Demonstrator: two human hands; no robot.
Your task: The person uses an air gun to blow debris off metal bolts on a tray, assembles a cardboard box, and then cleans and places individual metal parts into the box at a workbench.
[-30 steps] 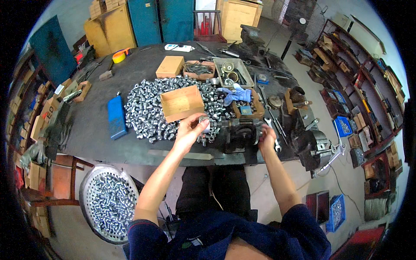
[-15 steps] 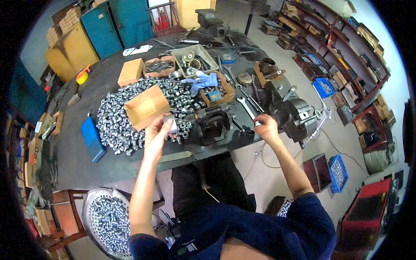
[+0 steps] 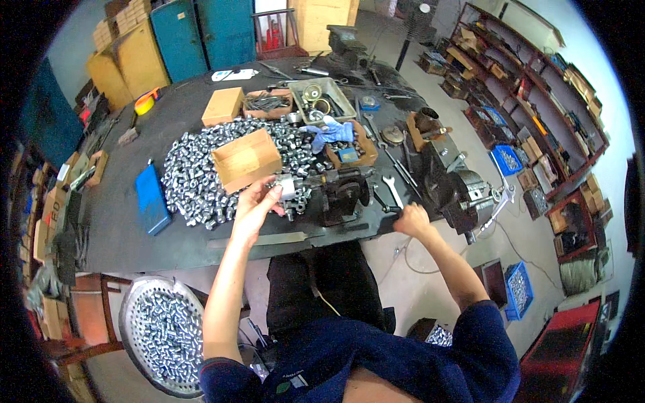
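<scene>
My left hand (image 3: 256,205) is closed with thumb and fingers around a short silver metal cylinder (image 3: 287,187). The cylinder sits at the left end of a dark bench device (image 3: 342,195) with a toothed shaft; whether it is fixed to the shaft I cannot tell. Over at the bench's front edge, my right hand (image 3: 412,219) is closed on the lower end of an open-end wrench (image 3: 394,192). The wrench's jaw points away from me. Close beside those fingers is a dark lever (image 3: 381,202). An open cardboard box (image 3: 246,161) lies on a heap of metal fittings (image 3: 195,174).
A blue flat case (image 3: 152,199) lies at the bench's left. A vise (image 3: 460,191) stands at right. Behind are a grey parts bin (image 3: 342,101) and a blue glove (image 3: 334,133). A perforated tray (image 3: 134,336) of metal pieces stands lower left; shelving (image 3: 537,87) lines the right wall.
My right hand has come nearer to me along with the wrench, toward the lever's end. The left hand keeps its hold on the cylinder. The whole view has shifted slightly.
</scene>
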